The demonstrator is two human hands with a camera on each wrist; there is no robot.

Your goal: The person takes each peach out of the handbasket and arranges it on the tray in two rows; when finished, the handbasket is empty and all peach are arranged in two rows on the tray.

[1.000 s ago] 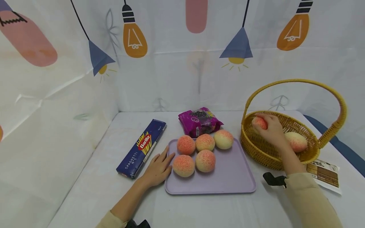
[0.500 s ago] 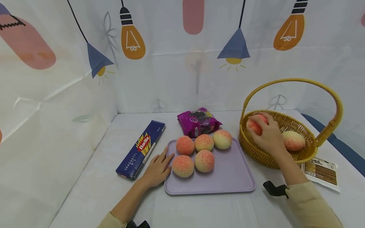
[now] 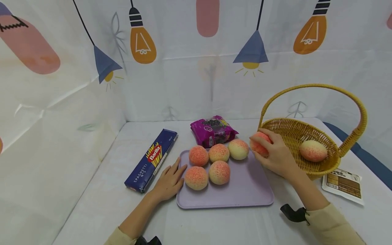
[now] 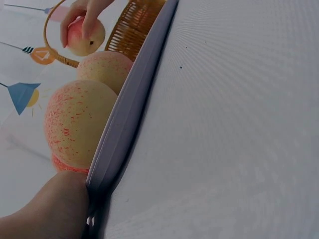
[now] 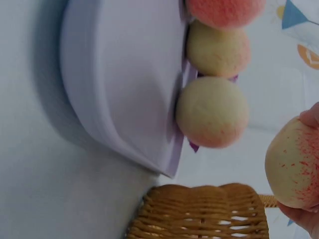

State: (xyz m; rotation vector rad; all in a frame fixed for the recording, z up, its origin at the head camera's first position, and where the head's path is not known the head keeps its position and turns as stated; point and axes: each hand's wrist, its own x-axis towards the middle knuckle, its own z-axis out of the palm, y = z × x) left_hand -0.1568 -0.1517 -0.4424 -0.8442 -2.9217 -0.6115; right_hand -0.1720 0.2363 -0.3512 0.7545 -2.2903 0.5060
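My right hand (image 3: 277, 153) grips a peach (image 3: 259, 143) in the air between the basket's left rim and the tray's back right corner. The right wrist view shows the same pink-speckled peach (image 5: 293, 164) between thumb and fingers. The lilac tray (image 3: 248, 190) bears several peaches in two rows, among them a pale one (image 3: 238, 149) at the back right. My left hand (image 3: 167, 183) rests with spread fingers at the tray's left edge. Inside the yellow wicker basket (image 3: 309, 127) lies one more peach (image 3: 313, 151).
A blue spaghetti box (image 3: 151, 161) lies left of the tray. Behind the tray is a purple packet (image 3: 213, 131). A brown-and-white packet (image 3: 343, 185) lies by the basket's front right. The basket's tall handle (image 3: 318, 85) arches overhead.
My right hand has lifted the peach out of the basket and carried it left, toward the tray. The left hand has stayed at the tray's edge.
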